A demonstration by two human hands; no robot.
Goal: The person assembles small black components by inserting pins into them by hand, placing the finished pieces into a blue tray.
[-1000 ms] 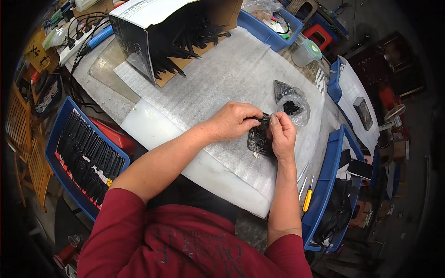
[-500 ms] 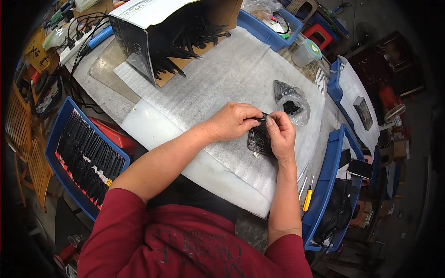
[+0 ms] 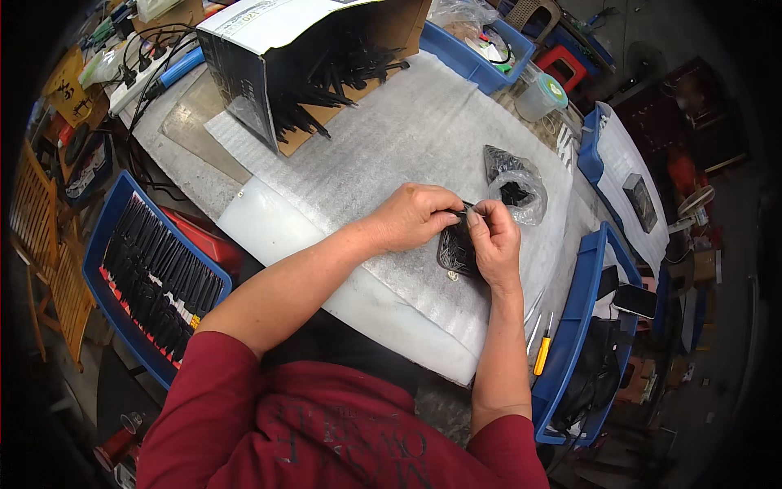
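Note:
My left hand is closed in a pinch, its thumb and forefinger on a small thin black part. Fingertip to fingertip with it, my right hand pinches the same black part from the other side. The part is mostly covered by the fingers, so its exact kind is hidden. Just under the hands lies a small black tray with many tiny metal pieces in it, partly hidden by my right hand. A small pale piece lies at its near edge. Beyond my right hand sits a clear plastic bag of small black parts.
An open carton full of long black parts stands at the back left. Blue bins hold black parts at left and a phone at right. A yellow-handled screwdriver lies near the right edge. White foam sheet covers the table.
Both hands hold nearly the same pose on the small black part. The whole view has shifted slightly down and to the right.

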